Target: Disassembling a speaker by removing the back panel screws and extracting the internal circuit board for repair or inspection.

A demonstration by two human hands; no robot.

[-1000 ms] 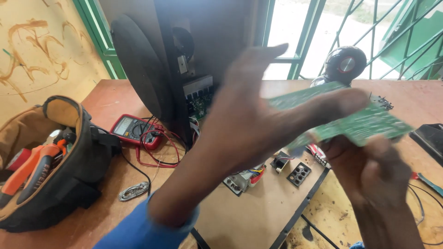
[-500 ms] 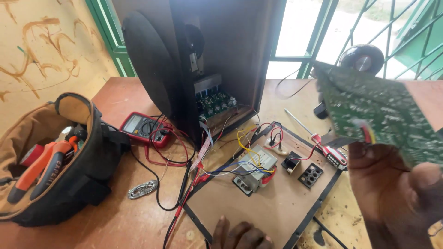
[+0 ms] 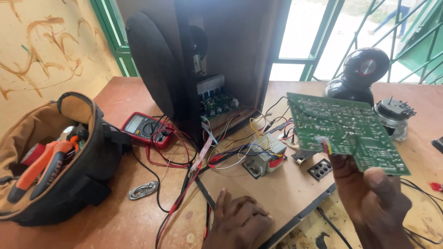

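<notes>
My right hand (image 3: pixel 376 198) holds up a green circuit board (image 3: pixel 346 131) by its lower edge, solder side toward me, at the right of the view. My left hand (image 3: pixel 237 221) rests with curled fingers on a brown panel (image 3: pixel 286 193) lying flat on the table, holding nothing. On that panel sit a small transformer (image 3: pixel 264 157) with coloured wires and a black socket block (image 3: pixel 319 169). Behind it stands an open speaker cabinet (image 3: pixel 217 60) with an amplifier board inside.
A red multimeter (image 3: pixel 144 128) with red and black leads lies left of the cabinet. A tool bag (image 3: pixel 60 161) with orange-handled pliers stands at the left. A solder coil (image 3: pixel 143 190) lies by it. A black speaker driver (image 3: pixel 362 76) and a grey motor part (image 3: pixel 392 117) stand at back right.
My left hand has left the circuit board and dropped to the brown panel. The board, now in my right hand alone, has moved from the far right toward the middle.
</notes>
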